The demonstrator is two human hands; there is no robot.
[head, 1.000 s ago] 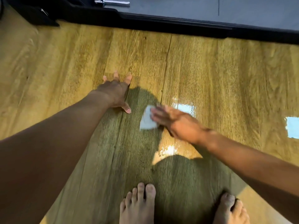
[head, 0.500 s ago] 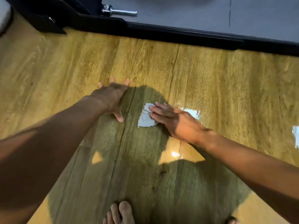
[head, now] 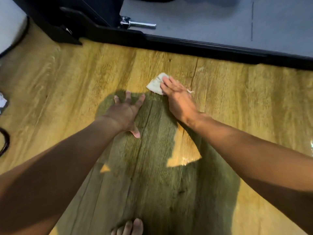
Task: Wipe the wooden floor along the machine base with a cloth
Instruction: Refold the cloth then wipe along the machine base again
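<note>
**Flat-Palm Wiping Stroke**

My right grip (head: 179, 99), fingers straight, pressed the cloth (head: 155, 84) onto the wooden floor (head: 67, 82) near the machine base (head: 203, 46); my left grip (head: 125, 112), splayed open, braced nearby. Even pressure along the base edge would probably serve best.

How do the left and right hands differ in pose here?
The left hand lies bare on the wooden floor, fingers spread; the right hand presses the cloth with straight fingers. The left hand sits in shadow, the right hand in light, nearer the machine base. Both are palm-down and open.
</note>
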